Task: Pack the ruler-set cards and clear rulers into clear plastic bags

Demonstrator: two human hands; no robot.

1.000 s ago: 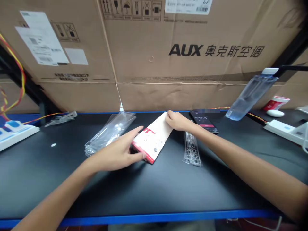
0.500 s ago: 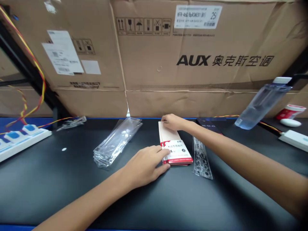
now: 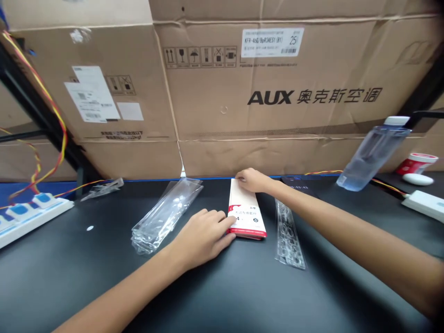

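Note:
A stack of white and red paper cards (image 3: 246, 214) lies lengthwise on the black table (image 3: 243, 286). My left hand (image 3: 202, 237) rests at the stack's near left corner, fingertips pressed against its edge. My right hand (image 3: 251, 180) reaches to the stack's far end, fingers curled and touching the top edge there. A clear plastic stencil ruler (image 3: 289, 235) lies just right of the stack. A pile of clear plastic sleeves (image 3: 165, 213) lies to the left of my left hand.
Big cardboard boxes (image 3: 243, 92) wall off the back. A phone (image 3: 301, 185), a tilted clear water bottle (image 3: 373, 155), a red cup (image 3: 415, 163) and a white power strip (image 3: 425, 203) are at the right. Another power strip (image 3: 31, 215) with wires is at the left.
The card stack has turned from a slant to lie straight away from me and squared up. Both hands followed it, staying at its two ends. The camera tilted up slightly.

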